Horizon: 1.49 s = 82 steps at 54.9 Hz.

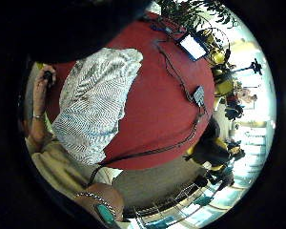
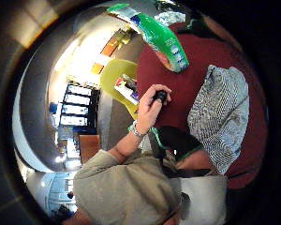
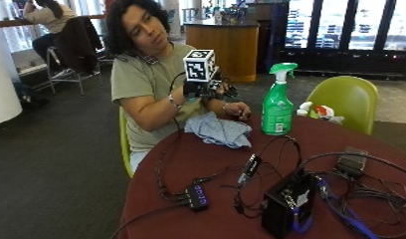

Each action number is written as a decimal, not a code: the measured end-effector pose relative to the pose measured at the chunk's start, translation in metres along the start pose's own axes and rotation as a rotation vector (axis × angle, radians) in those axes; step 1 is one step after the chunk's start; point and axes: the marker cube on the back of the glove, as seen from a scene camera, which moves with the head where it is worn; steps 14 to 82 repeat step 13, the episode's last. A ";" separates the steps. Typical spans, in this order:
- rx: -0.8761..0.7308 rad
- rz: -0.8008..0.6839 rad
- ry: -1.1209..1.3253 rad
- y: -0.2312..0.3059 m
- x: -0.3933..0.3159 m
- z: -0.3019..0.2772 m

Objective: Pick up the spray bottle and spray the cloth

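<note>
1. Bottle (image 3: 278, 105) is not picked up yet; from the outside view I see it standing upright on the red table (image 3: 209, 164), untouched.
2. At the left, my right hand (image 3: 202, 88) is raised above the table edge, over the cloth. I cannot tell how its fingers are set, because the glove is mostly hidden.
3. Below it the cloth (image 3: 219, 130) lies crumpled on the table, near the person. Nothing shows it was sprayed.
4. Next, the bare hand (image 3: 237, 109) rests on the table between cloth and bottle, curled around something small and dark.
5. At the right the bottle stands near the cloth, but apart from it.
6. My judgement: nothing of the task is done. Reaching, gripping, lifting and spraying are all left.
</note>
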 end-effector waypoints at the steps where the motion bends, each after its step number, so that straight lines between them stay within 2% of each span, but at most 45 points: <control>1: 0.002 0.001 0.000 0.000 0.000 0.000; 82: -0.001 0.006 0.010 -0.001 -0.002 0.001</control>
